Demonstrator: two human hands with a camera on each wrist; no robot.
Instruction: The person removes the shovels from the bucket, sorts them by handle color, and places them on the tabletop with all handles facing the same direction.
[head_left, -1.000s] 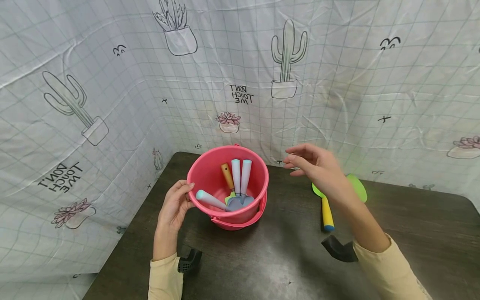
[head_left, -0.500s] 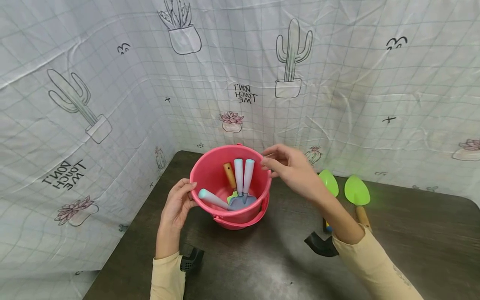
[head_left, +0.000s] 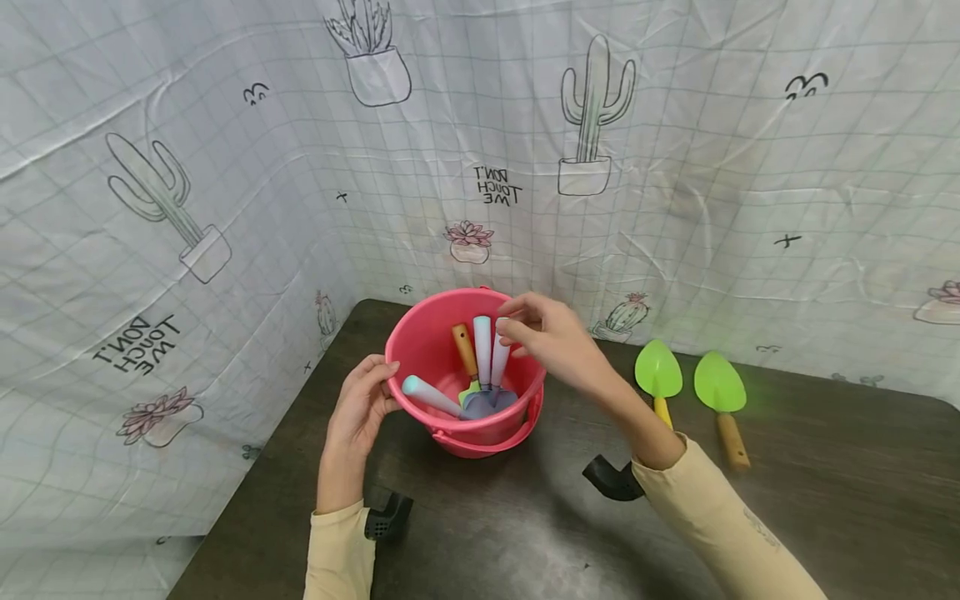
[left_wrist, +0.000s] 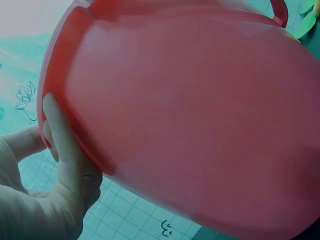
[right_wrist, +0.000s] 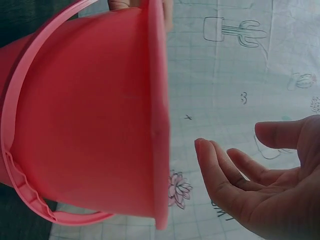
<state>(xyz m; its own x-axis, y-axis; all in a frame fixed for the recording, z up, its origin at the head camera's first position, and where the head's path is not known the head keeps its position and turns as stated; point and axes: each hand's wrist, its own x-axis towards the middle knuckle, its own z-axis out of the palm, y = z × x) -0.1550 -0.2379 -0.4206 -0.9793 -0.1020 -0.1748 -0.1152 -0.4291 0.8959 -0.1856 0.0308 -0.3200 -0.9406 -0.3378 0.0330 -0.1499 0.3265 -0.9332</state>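
A pink bucket [head_left: 412, 342] tilts toward me on the table. My left hand [head_left: 354, 417] grips its left rim, thumb over the edge, as the left wrist view shows of the hand [left_wrist: 65, 190]. Inside lean hand trowels with pale lilac handles and grey blades, one handle [head_left: 423, 394] to the left and another [head_left: 482, 346] near the middle. Beside them is a wooden-handled tool [head_left: 466, 354] with a green blade. My right hand [head_left: 558, 342] is over the bucket's right rim, overlapping the rightmost pale handle; the right wrist view shows a gap between its thumb and fingers [right_wrist: 220, 185].
To the right lie two green trowels on the dark table [head_left: 480, 542]: a yellow-handled trowel [head_left: 660, 372] and a wooden-handled trowel [head_left: 722, 387]. A white cactus-print sheet [head_left: 675, 167] hangs behind and at the left. The bucket's pink handle [right_wrist: 12, 100] hangs down its side.
My right hand has moved left from beside the bucket to over its right rim, uncovering the two green trowels. My left hand keeps its grip on the rim.
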